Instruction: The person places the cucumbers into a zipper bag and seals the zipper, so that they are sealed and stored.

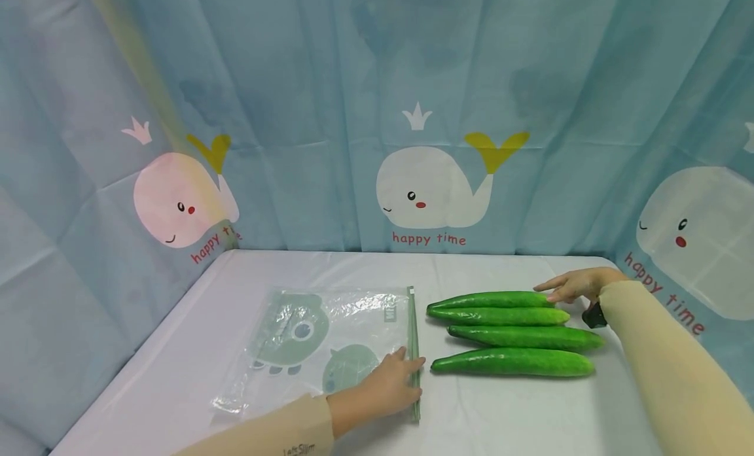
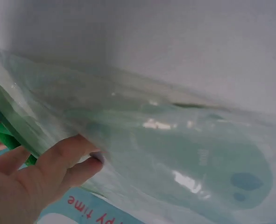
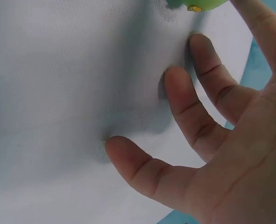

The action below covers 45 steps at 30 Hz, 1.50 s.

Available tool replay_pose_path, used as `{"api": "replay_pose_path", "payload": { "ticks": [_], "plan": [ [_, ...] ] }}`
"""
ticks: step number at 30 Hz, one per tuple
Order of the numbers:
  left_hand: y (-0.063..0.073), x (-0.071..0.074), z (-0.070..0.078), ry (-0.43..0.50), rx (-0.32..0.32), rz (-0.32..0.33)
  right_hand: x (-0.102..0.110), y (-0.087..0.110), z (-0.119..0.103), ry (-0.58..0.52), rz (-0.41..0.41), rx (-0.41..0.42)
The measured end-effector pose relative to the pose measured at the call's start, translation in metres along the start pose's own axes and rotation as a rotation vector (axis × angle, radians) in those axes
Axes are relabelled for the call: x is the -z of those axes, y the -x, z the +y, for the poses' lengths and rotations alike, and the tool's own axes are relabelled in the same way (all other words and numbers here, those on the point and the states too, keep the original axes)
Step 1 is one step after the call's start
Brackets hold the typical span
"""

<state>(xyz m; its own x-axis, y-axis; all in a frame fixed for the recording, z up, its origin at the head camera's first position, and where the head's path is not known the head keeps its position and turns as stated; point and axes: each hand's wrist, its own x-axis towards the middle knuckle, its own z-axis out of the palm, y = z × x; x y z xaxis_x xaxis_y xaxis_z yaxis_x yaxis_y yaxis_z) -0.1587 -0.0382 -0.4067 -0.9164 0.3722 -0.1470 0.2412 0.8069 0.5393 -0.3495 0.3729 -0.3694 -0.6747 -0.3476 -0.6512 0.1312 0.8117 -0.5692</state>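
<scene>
A clear zip bag (image 1: 353, 312) printed with green cartoon animals lies flat on the table, its green zip edge (image 1: 414, 325) facing right. My left hand (image 1: 389, 385) rests over that edge with the fingers spread; in the left wrist view, bent fingers (image 2: 63, 161) touch the clear film. To the right, several green cucumbers lie side by side, the nearest cucumber (image 1: 512, 362) closest to me. My right hand (image 1: 580, 286) is at the right end of the farthest cucumber (image 1: 495, 299). Its fingers (image 3: 182, 93) are spread and hold nothing; a pale green cucumber end (image 3: 212, 3) shows above them.
A white cloth covers the table (image 1: 471, 417). Behind and along both sides hangs a blue curtain (image 1: 306, 116) printed with whales. A small black object (image 1: 593, 316) sits under the right wrist.
</scene>
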Motion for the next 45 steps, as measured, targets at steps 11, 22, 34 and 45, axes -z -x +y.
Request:
{"api": "replay_pose_path", "payload": {
  "ticks": [11, 22, 34, 45],
  "plan": [
    [0.0, 0.003, -0.002, 0.087, 0.002, -0.009, -0.003, -0.001, -0.006, 0.109, 0.057, -0.034],
    [0.006, 0.006, -0.007, 0.228, 0.018, 0.085, -0.007, 0.002, -0.007, 0.117, 0.071, -0.012],
    [0.009, 0.017, -0.017, 0.262, -0.04, 0.185, -0.012, 0.021, -0.017, -0.05, 0.11, 0.196],
    [-0.002, 0.023, -0.024, 0.2, 0.0, 0.168, -0.03, 0.036, -0.037, -0.759, 0.172, 0.308]
  ]
}}
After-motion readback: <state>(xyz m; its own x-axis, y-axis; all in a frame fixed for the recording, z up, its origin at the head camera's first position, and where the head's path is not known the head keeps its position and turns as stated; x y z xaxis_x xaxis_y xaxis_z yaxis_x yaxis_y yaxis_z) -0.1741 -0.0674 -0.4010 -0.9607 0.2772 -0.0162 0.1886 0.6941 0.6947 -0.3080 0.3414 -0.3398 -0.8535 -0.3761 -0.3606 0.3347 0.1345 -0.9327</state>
